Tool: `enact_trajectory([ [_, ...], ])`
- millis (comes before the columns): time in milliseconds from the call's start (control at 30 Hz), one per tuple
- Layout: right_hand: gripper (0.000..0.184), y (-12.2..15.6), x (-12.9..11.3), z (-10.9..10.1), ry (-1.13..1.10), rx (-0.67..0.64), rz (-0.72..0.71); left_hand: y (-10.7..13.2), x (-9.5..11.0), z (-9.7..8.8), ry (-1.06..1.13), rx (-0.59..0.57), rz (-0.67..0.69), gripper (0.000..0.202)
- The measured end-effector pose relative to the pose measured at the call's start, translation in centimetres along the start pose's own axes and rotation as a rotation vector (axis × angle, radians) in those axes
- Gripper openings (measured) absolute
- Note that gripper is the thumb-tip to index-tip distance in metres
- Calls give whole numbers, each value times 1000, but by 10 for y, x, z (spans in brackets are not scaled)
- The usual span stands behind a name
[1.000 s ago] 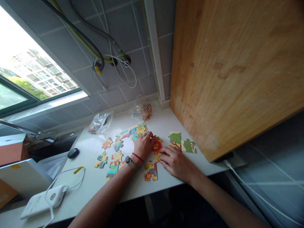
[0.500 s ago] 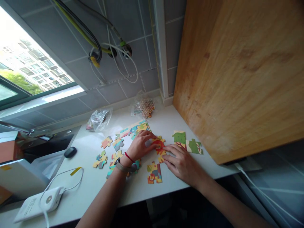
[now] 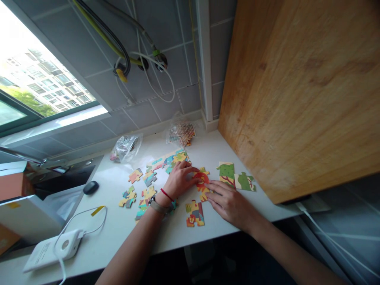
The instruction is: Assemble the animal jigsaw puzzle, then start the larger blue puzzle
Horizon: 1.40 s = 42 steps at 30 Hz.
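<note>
Lion-picture puzzle pieces (image 3: 202, 179), red and yellow, lie on the white counter between my hands. The thumb and forefinger of my left hand (image 3: 179, 180) close on their left side; a red string and a watch circle that wrist. My right hand (image 3: 227, 200) rests with fingers stretched out and slightly apart, the tips touching the right edge of the lion pieces. Just below is a joined puzzle section (image 3: 195, 213) with a small lion. Green tree puzzle pieces (image 3: 227, 171) lie beyond my right hand. My left forearm partly covers more puzzle pieces (image 3: 148, 194).
Two clear plastic bags, one crumpled (image 3: 126, 148) and one holding pieces (image 3: 181, 132), lie by the tiled wall. A black mouse (image 3: 90, 187) and a white power bank (image 3: 53, 250) with a cable are at left. A wooden panel (image 3: 297, 99) borders the right.
The view has shifted slightly, so everything sits a little further right. My left fingers have moved slightly, showing more of the red lion face. My right hand stays beside the pieces.
</note>
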State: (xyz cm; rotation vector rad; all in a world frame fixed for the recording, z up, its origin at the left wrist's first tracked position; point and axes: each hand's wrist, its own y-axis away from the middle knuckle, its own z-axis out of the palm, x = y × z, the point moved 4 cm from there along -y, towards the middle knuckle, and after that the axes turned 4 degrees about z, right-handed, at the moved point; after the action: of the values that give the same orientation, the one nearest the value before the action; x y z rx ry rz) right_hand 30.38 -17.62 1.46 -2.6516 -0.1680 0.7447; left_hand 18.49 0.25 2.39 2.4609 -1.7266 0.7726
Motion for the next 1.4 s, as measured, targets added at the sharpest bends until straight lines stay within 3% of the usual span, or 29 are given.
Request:
enact_trajectory([
  [367, 23, -2, -18, -9, 70, -49, -83, 0, 3, 1, 2, 38, 3, 21],
  [600, 66, 5, -39, 6, 36, -193, -155, 1, 2, 4, -5, 44, 37, 20],
  [933, 25, 8, -52, 13, -114, -205, -52, 1, 3, 5, -47, 34, 47, 19],
  [1233, 52, 1, -48, 1, -259, -299, 39, 19, 3, -10, -74, 32, 40, 18],
  [1400, 48, 1, -49, -1, -355, -293, 44, 35, 8, -17, -99, 70, 22, 18],
])
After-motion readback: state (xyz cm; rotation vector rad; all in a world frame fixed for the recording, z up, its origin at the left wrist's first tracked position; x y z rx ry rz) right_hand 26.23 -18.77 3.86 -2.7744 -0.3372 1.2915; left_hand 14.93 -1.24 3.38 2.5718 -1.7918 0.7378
